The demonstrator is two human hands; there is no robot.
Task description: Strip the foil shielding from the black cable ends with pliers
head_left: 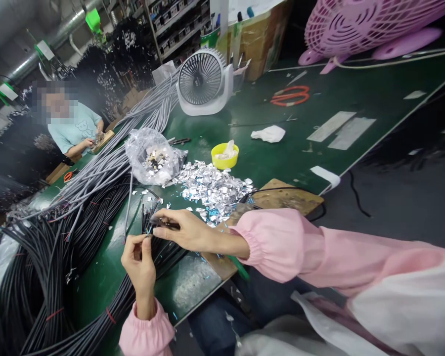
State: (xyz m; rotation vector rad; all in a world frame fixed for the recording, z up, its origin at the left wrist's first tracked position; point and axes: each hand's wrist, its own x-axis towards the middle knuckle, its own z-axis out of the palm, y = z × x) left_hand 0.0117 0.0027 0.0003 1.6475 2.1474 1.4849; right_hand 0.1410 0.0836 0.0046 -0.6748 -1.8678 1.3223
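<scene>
Wire-end handling, near edge of table (196, 284) | left hand (139, 262) pinched thin wire (149, 231); right hand (185, 230) gripped dark tool (172, 225), type unclear | next move likely called for steady left pinch

Pink sleeves (276, 242), green table (282, 160), orange-red scissors handles (291, 96), yellow bowl (224, 162), black cables (46, 257).
</scene>
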